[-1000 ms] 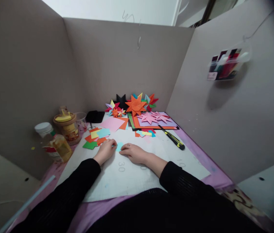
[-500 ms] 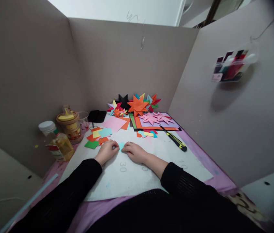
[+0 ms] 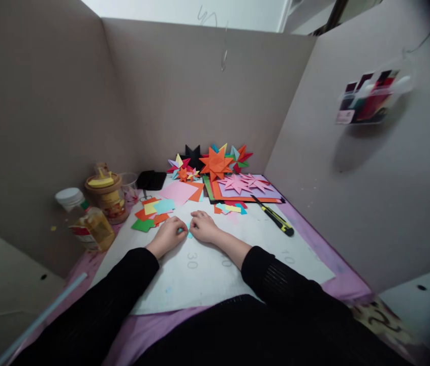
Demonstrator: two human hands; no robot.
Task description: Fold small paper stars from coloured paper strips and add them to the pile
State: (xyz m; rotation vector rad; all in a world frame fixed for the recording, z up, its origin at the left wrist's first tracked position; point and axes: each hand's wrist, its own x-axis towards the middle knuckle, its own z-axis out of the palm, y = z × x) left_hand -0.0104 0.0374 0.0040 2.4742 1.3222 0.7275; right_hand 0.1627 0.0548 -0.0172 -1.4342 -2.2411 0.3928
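A small light-blue piece of paper [image 3: 189, 234] lies low over the white mat, mostly covered by my fingers. My left hand [image 3: 169, 235] is closed in a pinch at the paper's left edge. From the right, my right hand [image 3: 204, 227] has its fingers bent together on the same paper, and the fingertips hide most of it. Beyond the left hand is a loose pile of coloured paper squares, among them a green one [image 3: 143, 224] and a light-blue one [image 3: 164, 206].
A yellow-black utility knife [image 3: 276, 217] lies right of my hands. Folded paper stars, including a large orange one [image 3: 217, 162], stand against the back wall. Pink stars [image 3: 235, 183] rest on stacked paper sheets. A bottle [image 3: 95, 226] and a lidded jar [image 3: 109, 201] stand left.
My right hand has shifted slightly left and up, closer to my left hand, covering more of the light-blue paper. The left hand keeps its pinch. The camera view has tilted a little.
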